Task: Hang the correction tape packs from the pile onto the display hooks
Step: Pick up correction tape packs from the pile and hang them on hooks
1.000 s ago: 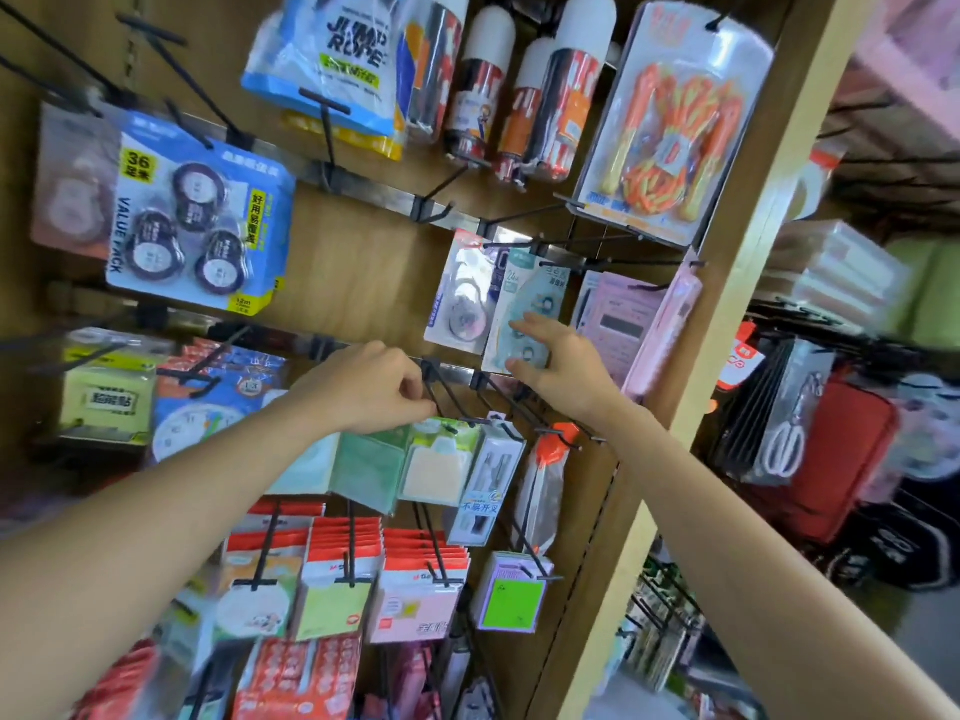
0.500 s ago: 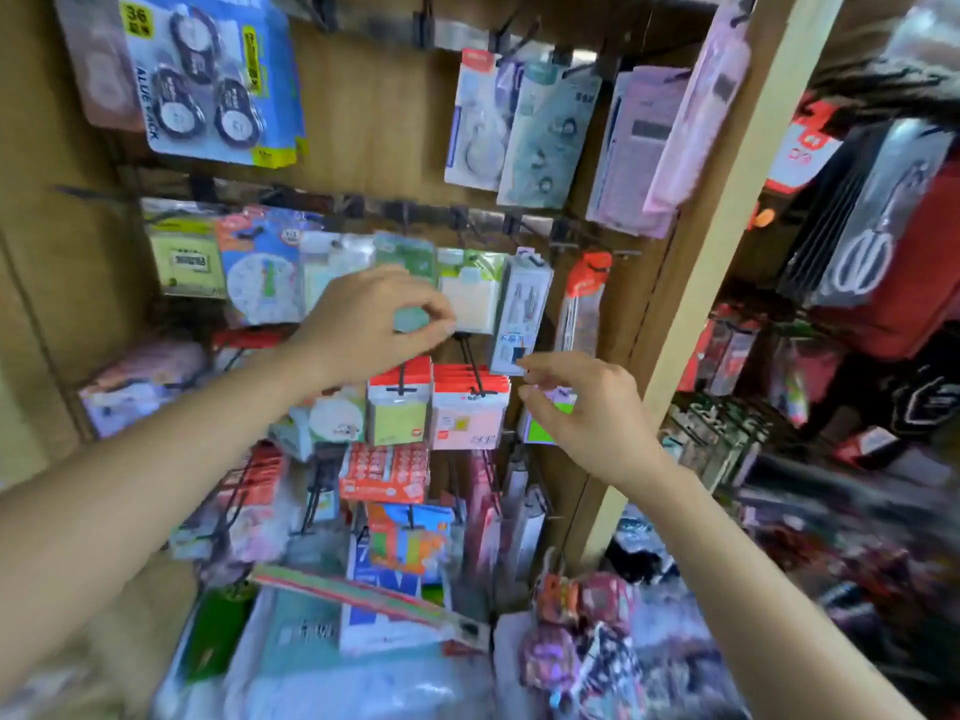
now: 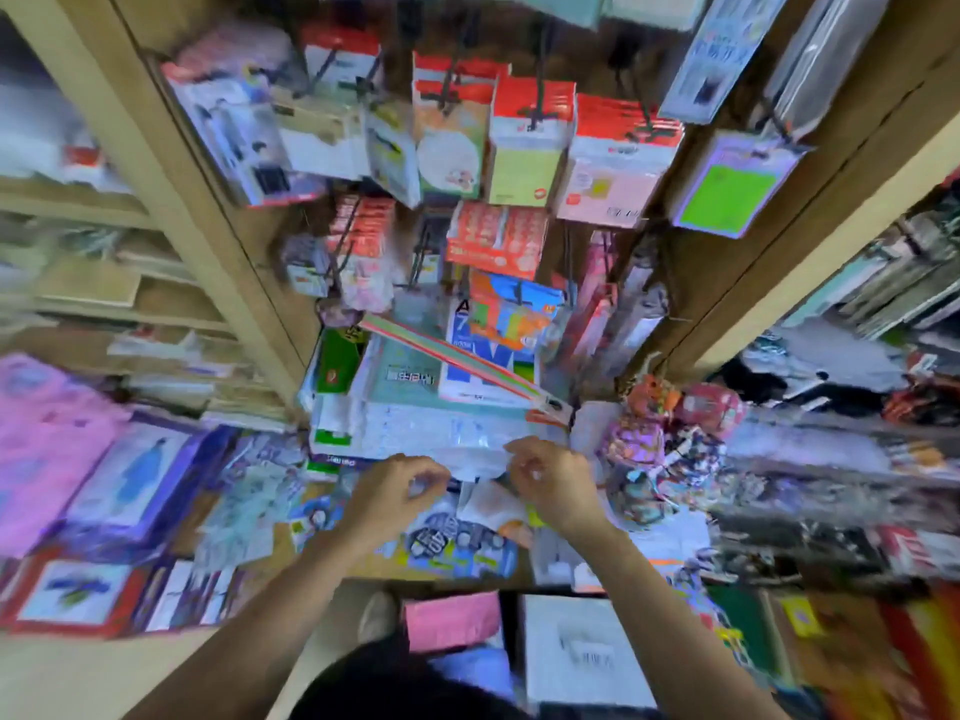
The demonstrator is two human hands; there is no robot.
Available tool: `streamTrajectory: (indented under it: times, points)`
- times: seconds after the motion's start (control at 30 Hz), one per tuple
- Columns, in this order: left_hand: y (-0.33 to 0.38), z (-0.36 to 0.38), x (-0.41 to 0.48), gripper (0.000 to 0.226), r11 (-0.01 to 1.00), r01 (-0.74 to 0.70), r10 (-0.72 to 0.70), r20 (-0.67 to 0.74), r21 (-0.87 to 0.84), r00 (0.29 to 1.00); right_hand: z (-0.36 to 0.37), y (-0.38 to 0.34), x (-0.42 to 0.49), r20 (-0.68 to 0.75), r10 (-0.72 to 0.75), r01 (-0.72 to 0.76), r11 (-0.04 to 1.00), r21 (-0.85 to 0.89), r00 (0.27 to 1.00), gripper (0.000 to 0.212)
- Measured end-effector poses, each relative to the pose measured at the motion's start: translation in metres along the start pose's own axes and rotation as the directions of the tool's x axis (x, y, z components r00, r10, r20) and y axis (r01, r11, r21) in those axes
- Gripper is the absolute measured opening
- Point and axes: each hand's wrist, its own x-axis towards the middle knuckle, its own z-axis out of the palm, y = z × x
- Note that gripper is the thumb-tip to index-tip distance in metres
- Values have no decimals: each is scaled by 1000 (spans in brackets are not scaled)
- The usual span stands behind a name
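Note:
The view is blurred. My left hand (image 3: 392, 493) and my right hand (image 3: 553, 480) are low over the counter, fingers curled, each pinching an end of a clear plastic bag (image 3: 475, 459) stretched between them. Just under the hands lies the pile of correction tape packs (image 3: 457, 550), blue cards with round tape cases, and a white pack (image 3: 491, 504). The display hooks (image 3: 540, 109) are black pegs high on the wooden panel. They carry red-topped packs, far above both hands.
A stack of paper reams (image 3: 415, 407) with a striped ruler pack (image 3: 452, 356) sits behind the hands. Small colourful toys (image 3: 670, 433) crowd the right side. Purple folders (image 3: 119, 480) lie on the left. A wooden upright (image 3: 228, 252) borders the panel.
The view has swung down from the hook panel to the counter. Both hands dropped from the hanging packs to the pile and closed on a clear plastic bag.

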Motion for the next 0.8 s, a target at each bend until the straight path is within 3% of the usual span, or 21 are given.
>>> streamTrajectory:
  times: [0.07,0.17,0.23,0.27,0.37,0.43,0.57,0.8]
  points:
    - [-41,23,-22,9,988,150,-146,76,-44,986,36,20,-8,115,128,-118,989,-85,985,21]
    - [-92,49,-49,26,936,334,-316,153,-109,936,85,46,-21,234,317,-300,948,-107,919,24]
    - [-101,56,-66,22,891,444,-416,219,-93,882,107,57,-31,294,407,-383,914,-136,865,25]
    - [-107,59,-72,8,877,474,-443,251,-75,860,119,65,-35,326,448,-412,894,-175,833,25]
    - [-147,77,-91,34,840,543,-513,321,-5,796,142,83,-43,342,528,-480,849,-221,777,31]
    - [-170,84,-93,30,803,594,-562,387,45,731,158,98,-46,378,568,-528,822,-214,731,41]
    - [-204,92,-71,10,775,614,-608,443,149,660,184,122,-45,434,641,-625,754,-202,633,35]
    - [-254,130,5,28,850,477,-525,417,222,742,254,176,-23,487,662,-718,689,-99,569,36]
